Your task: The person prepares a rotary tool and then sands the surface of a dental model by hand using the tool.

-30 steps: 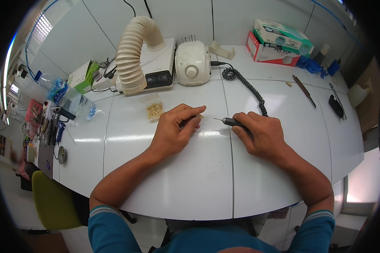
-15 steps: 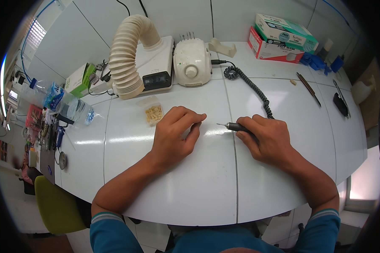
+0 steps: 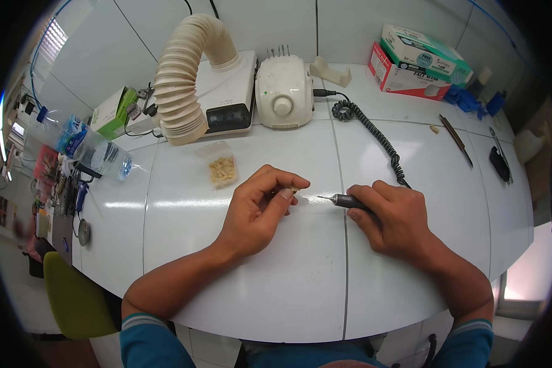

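Note:
My left hand (image 3: 251, 214) is closed in a pinch, with a small cream-coloured, tooth-like piece (image 3: 295, 189) between thumb and fingers; most of that piece is hidden. Facing it from the right, my right hand (image 3: 395, 216) is wrapped round a dark rotary handpiece (image 3: 349, 202). The handpiece's thin metal bur (image 3: 325, 197) points at the left fingertips, with a gap between them. Behind the left hand lies a clear plastic bag (image 3: 212, 149) of several small cream pieces (image 3: 222, 172). From behind the right hand a coiled black cord (image 3: 377, 135) runs back to the white control unit (image 3: 283, 92).
A ribbed hose (image 3: 179, 80) arches over a white box-shaped machine (image 3: 242, 80). A water bottle (image 3: 86, 144) lies at the left. Stacked cartons (image 3: 417, 64), a brown pen-like tool (image 3: 456, 140) and a small cream fragment (image 3: 434, 129) sit at the right on the white table (image 3: 276, 288).
My left hand has turned, bringing its thumb and the small piece into sight. Both hands appear slightly lower in the picture, and the whole view has shifted a little.

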Available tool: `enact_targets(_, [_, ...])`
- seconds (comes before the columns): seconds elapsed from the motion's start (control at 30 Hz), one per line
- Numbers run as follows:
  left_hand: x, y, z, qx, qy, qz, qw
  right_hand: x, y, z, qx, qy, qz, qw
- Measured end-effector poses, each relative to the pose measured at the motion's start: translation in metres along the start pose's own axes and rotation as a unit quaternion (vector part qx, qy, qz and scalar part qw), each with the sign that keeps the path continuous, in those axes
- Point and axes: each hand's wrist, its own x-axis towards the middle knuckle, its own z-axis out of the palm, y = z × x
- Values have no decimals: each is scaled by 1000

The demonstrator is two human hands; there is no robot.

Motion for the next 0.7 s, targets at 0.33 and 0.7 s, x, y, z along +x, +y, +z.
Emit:
enact_targets(0.33, [0,1,4,-24,-7,-41,999,0,-2,0,-33,-3,-34,999])
enact_targets(0.7, [-1,-1,6,-26,-24,-32,999,-2,-1,1,-29,6,-40,999])
